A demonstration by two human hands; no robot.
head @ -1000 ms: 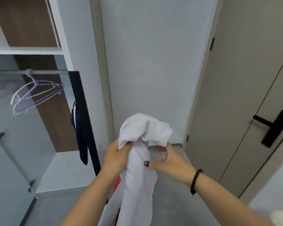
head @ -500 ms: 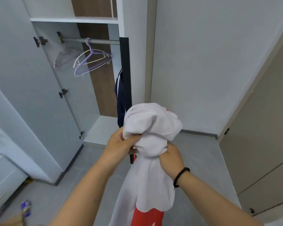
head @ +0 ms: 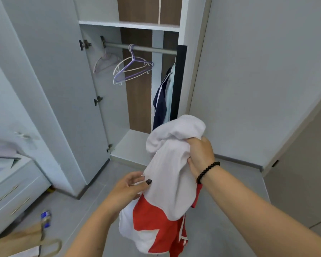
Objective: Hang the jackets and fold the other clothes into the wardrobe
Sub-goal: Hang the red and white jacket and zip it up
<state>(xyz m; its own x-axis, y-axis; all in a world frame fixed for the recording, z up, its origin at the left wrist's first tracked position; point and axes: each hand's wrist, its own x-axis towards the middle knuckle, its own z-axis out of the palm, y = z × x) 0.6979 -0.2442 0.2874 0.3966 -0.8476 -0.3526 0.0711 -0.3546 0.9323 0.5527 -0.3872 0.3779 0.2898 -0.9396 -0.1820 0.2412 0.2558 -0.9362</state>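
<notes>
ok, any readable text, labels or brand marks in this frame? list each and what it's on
None readable.
White and red garment held by the right hand: colour blocks only, no lettering shows.
Small blue item on the floor: too blurred to tell any print.
Hanging dark jacket: no visible label.

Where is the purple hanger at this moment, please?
In the head view the purple hanger hangs empty on the wardrobe rail, left of the dark jacket and beside a white hanger.
</notes>
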